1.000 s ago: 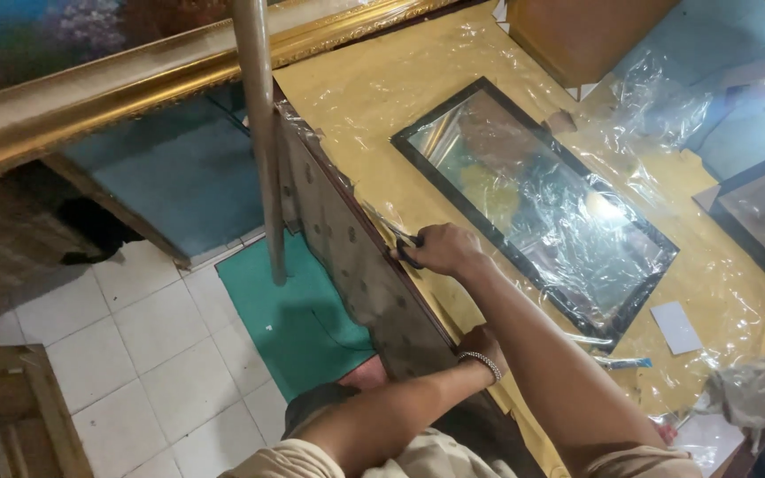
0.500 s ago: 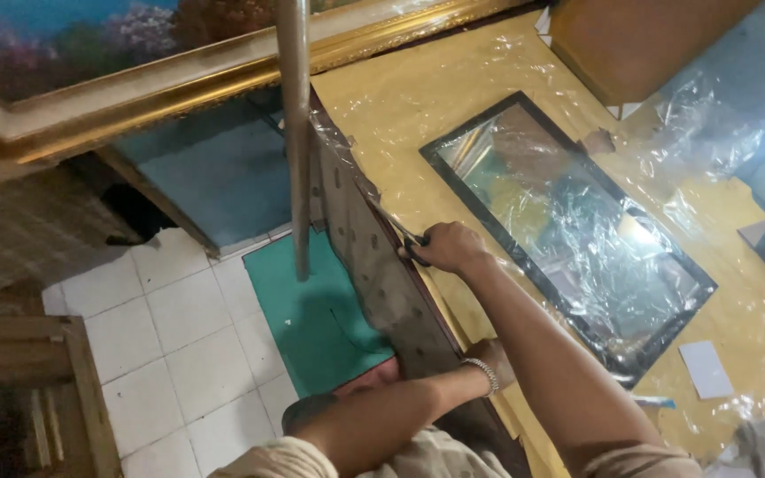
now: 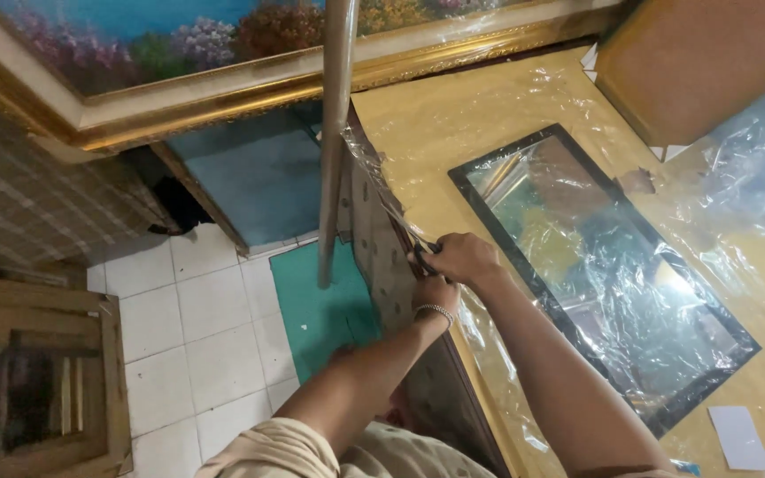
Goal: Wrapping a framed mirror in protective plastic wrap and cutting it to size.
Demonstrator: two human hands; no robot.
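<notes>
The room has a floor (image 3: 188,319) of white tiles, with a green mat (image 3: 312,301) lying on it next to a big yellow table (image 3: 453,106). Clear plastic wrap (image 3: 382,190) covers the table top and hangs over its near edge.

The right hand (image 3: 460,258) is at the near edge of the table, about halfway along it. Its fingers are curled tight around a small dark thing, and I cannot tell what that thing is. The hand presses on the plastic wrap right where the wrap folds over the edge. The left hand (image 3: 434,292) is just under the right hand, touching it, against the side of the table. It wears a thin bracelet (image 3: 436,310) on the wrist. Most of its fingers are hidden, so I cannot tell if they are open or closed.

Just past the hands, a picture frame (image 3: 604,274) with a black border lies flat in the middle of the table, under shiny plastic. A small white card (image 3: 738,437) lies near the frame's lower corner. A grey pole (image 3: 336,133) stands up from the mat, close to the table's edge. Behind it leans a big painting (image 3: 223,35) of flowers in a gold frame. A wooden crate (image 3: 37,381) sits on the floor, far from the table.
</notes>
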